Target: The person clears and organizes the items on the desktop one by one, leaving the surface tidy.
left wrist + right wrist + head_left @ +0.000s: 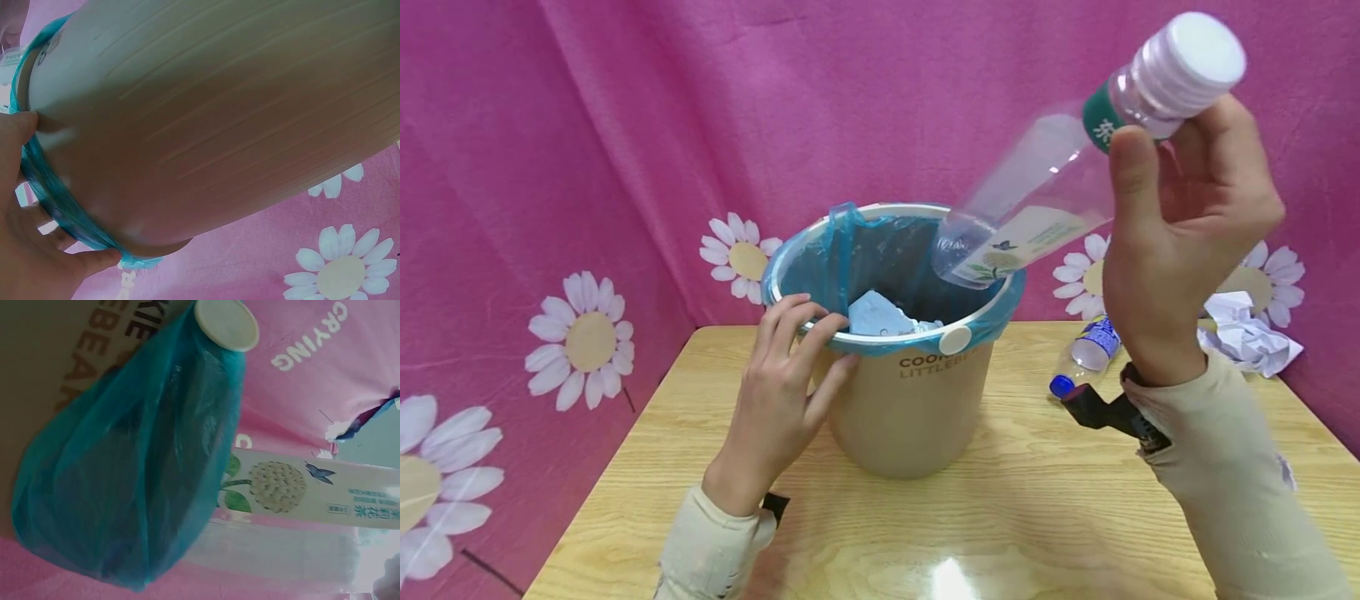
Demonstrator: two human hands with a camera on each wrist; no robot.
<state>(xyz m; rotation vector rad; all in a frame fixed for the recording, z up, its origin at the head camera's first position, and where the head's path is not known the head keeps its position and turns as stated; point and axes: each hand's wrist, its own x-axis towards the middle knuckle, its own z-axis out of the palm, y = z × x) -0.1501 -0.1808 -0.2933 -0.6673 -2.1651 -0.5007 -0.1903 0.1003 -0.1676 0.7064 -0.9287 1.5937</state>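
A beige trash bin (902,425), lined with a blue plastic bag (1009,310), stands upright on the table. My left hand (778,379) grips its near-left rim, fingers over the edge and thumb against the outside wall; the left wrist view shows this hand (37,244) on the bag's folded edge. Up at the right, my right hand (1202,200) holds a clear plastic bottle (1037,183) near its white cap. The bottle tilts, its base inside the bin's mouth at the right. In the right wrist view its flower label (278,487) shows beyond the bag. A light-blue piece of waste (878,315) lies inside the bin.
A second bottle with a blue cap (1063,386) lies on the wooden table (850,533) right of the bin, partly behind my right wrist. Crumpled white paper (1251,337) lies farther right. A pink curtain (647,108) with daisies hangs behind and at the sides.
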